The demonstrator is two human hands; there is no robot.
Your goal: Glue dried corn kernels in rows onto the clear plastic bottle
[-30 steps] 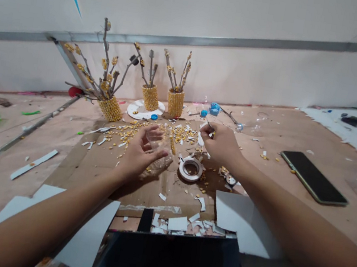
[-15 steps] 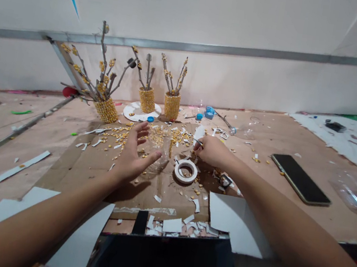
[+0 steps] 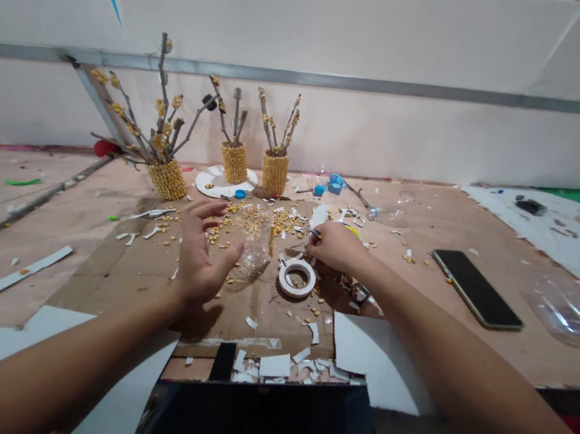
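Observation:
My left hand (image 3: 199, 250) hovers over the brown cardboard sheet (image 3: 150, 268) with its fingers spread and nothing in them. Its thumb lies right beside a clear plastic bottle piece (image 3: 254, 252). My right hand (image 3: 337, 246) is closed in a pinch on a thin metal tool (image 3: 314, 233) whose tip points left towards the scattered corn kernels (image 3: 281, 221). A white tape roll (image 3: 296, 278) lies flat just below the right hand.
Three kernel-covered pots with twigs (image 3: 167, 179) (image 3: 234, 162) (image 3: 274, 173) stand at the back, one on a white plate (image 3: 212, 183). A black phone (image 3: 477, 289) and a clear bottle (image 3: 562, 308) lie to the right. White card sheets (image 3: 383, 356) and scraps line the near edge.
My left hand has let go of the clear plastic piece and drawn back left with its fingers spread. My right hand has come down and nearer, close to the tape roll.

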